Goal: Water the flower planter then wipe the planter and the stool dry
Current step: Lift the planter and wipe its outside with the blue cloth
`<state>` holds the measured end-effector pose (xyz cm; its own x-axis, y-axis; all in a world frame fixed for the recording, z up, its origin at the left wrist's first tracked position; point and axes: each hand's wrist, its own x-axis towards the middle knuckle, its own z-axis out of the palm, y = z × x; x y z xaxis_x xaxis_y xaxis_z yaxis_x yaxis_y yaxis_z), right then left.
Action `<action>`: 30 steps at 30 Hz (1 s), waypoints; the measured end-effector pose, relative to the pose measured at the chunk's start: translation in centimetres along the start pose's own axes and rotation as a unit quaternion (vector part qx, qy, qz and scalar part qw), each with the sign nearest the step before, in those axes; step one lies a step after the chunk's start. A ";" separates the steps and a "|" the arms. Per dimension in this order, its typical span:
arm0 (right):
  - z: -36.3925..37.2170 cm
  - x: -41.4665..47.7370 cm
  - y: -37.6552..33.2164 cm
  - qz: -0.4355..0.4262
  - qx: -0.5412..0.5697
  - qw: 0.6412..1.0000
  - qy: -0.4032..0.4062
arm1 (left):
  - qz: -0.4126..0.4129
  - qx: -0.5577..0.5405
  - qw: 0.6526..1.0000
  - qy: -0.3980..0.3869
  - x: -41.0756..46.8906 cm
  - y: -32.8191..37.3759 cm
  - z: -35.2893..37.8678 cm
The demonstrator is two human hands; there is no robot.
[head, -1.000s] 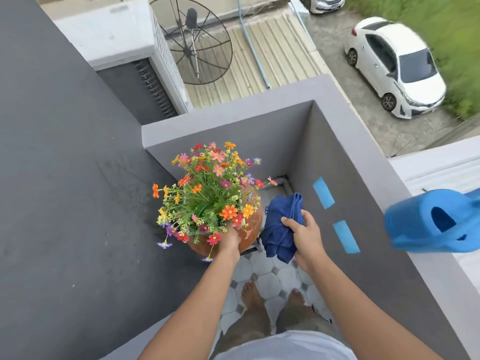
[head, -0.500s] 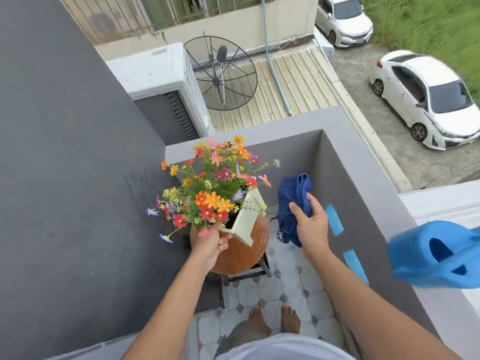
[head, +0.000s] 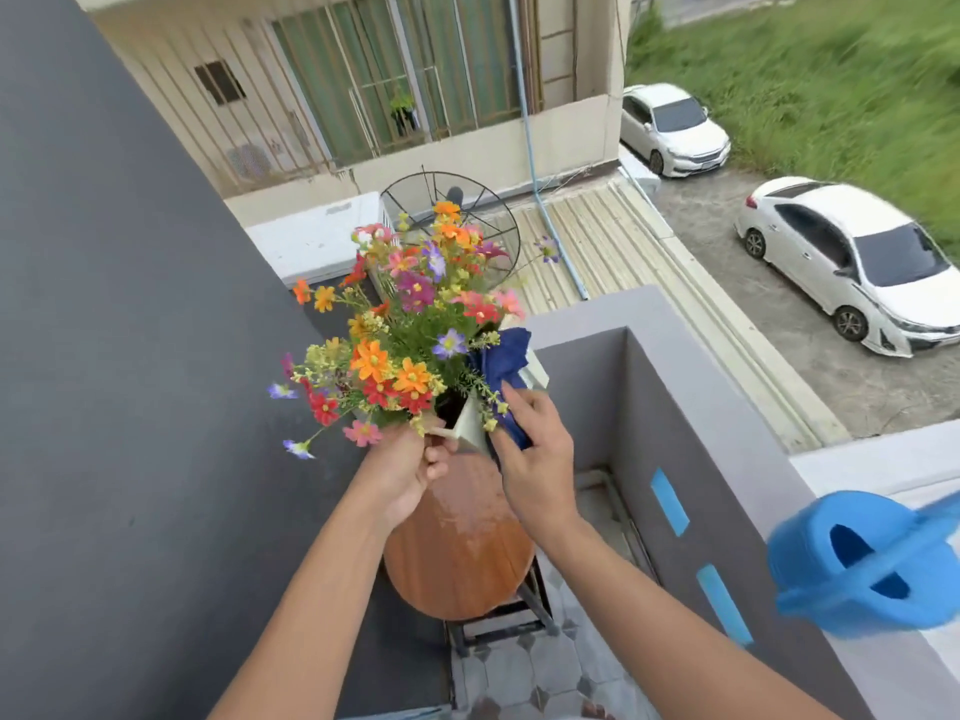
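Observation:
A cream planter (head: 470, 426) full of orange, red and purple flowers (head: 400, 335) is held up in the air above a round wooden stool (head: 460, 553). My left hand (head: 402, 472) grips the planter's near corner. My right hand (head: 535, 459) presses a dark blue cloth (head: 501, 368) against the planter's right side. The stool's top looks wet and shiny. A blue watering can (head: 865, 558) stands on the balcony ledge at the right.
A dark grey wall (head: 130, 407) runs along the left. The grey balcony parapet (head: 691, 407) closes in the front and right, with blue tape strips (head: 670, 501) on its inner face. Tiled floor (head: 519, 672) lies below. Beyond are a satellite dish and parked cars.
My left hand has raised the planter higher off the stool. My right hand has brought the cloth from beside the planter onto its right side. The view has tilted up.

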<state>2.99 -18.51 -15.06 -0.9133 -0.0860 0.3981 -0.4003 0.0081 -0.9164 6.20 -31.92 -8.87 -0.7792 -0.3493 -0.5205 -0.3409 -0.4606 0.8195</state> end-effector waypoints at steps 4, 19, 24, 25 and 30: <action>0.0 -1.7 -0.8 -0.023 -0.009 0.999 -0.024 | 0.009 0.014 1.000 -0.001 -0.1 0.9 0.6; -3.5 7.0 1.8 0.128 -0.076 0.980 0.134 | 0.060 0.014 0.998 -0.021 -2.1 1.4 3.4; -1.9 6.4 -1.8 0.053 -0.055 0.991 0.109 | 0.051 0.003 0.998 -0.037 -1.7 1.6 4.2; -1.6 6.0 -2.6 0.030 -0.050 0.994 0.098 | 0.051 0.000 0.998 -0.037 -1.5 1.7 4.3; -2.5 6.0 -3.9 -0.012 -0.019 0.997 0.075 | 0.062 0.006 0.997 -0.043 -1.7 2.3 4.4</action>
<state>-1.15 -16.58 -8.99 -0.9036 0.0630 0.4237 -0.4215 0.0463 -0.9057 4.42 -28.81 -5.10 -0.8578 -0.3312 -0.3930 -0.2452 -0.4084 0.8793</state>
